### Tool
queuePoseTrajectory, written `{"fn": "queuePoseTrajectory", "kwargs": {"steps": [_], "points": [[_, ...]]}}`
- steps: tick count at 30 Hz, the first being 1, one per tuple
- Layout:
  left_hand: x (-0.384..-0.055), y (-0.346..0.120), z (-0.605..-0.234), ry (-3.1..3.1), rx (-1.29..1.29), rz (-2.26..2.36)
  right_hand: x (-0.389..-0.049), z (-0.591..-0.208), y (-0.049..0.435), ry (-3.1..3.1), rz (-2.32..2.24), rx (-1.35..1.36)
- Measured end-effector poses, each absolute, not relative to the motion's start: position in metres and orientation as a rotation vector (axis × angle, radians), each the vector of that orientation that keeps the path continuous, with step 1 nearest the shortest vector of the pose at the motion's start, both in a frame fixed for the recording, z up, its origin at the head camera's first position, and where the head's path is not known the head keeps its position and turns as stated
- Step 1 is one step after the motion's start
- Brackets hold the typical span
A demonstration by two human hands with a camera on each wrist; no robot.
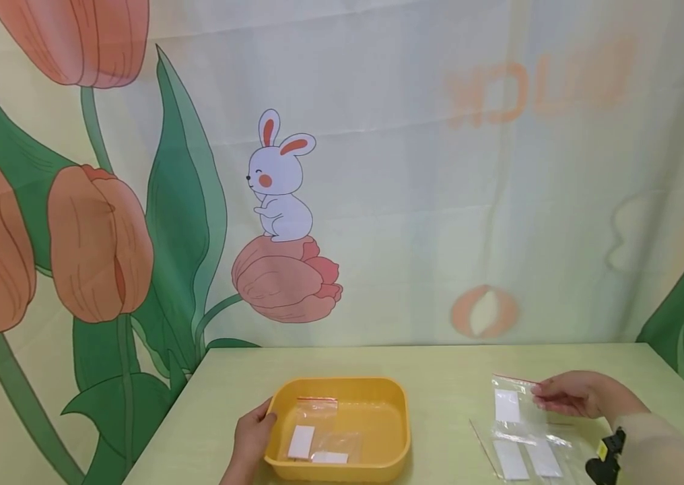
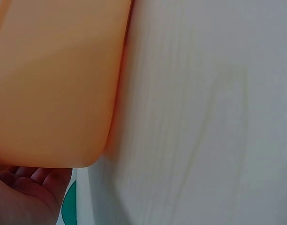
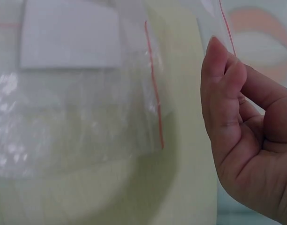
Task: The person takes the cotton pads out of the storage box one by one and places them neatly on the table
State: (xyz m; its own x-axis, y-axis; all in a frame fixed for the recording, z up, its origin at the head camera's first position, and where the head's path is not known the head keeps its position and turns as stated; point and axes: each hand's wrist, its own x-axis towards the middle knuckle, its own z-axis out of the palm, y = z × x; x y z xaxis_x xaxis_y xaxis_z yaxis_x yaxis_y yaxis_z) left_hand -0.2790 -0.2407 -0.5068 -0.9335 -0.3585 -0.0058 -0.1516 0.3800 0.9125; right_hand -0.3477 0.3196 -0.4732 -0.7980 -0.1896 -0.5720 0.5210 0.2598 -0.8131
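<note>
A yellow plastic tray [image 1: 378, 428] sits on the table, its left end gripped by my left hand [image 1: 251, 434] with the thumb over the rim. Inside it lie two clear zip bags [image 1: 320, 414] with white cards. In the left wrist view, the left hand's fingers [image 2: 35, 176] go partly out of sight behind the tray [image 2: 54, 89]. On the right, my right hand [image 1: 575, 394] pinches a clear zip bag [image 1: 507, 406] by its red-lined top edge. That bag holds a white card and hangs above more zip bags [image 1: 511, 460]. The right wrist view shows the hand [image 3: 242, 126] beside them.
Several bags with white cards overlap at the front right of the pale table [image 1: 445, 384]. A black wrist device [image 1: 610, 451] is on the right sleeve. Behind the table hangs a cloth backdrop [image 1: 390, 222] printed with tulips and a rabbit.
</note>
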Motion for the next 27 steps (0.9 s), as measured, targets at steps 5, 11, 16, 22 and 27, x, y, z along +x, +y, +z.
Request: {"fn": "queuePoseTrajectory", "kwargs": {"steps": [5,11,16,22,27], "points": [[-0.28,-0.24,-0.506,-2.448,0.461,-1.578,-0.339,-0.481,0.336,1.917,-1.592,0.301],[-0.28,-0.239,-0.506,-2.448,0.467,-1.567,-0.332,-0.488,0.349,1.946,-1.589,0.34],[-0.281,-0.239,-0.506,-2.455,0.478,-1.569,-0.328,-0.489,0.357,1.973,-1.601,0.402],[-0.282,-0.239,-0.506,-2.467,0.501,-1.588,-0.322,-0.493,0.363,1.966,-1.62,0.466],[-0.281,-0.239,-0.507,-2.467,0.499,-1.589,-0.319,-0.498,0.368,2.0,-1.593,0.466]]}}
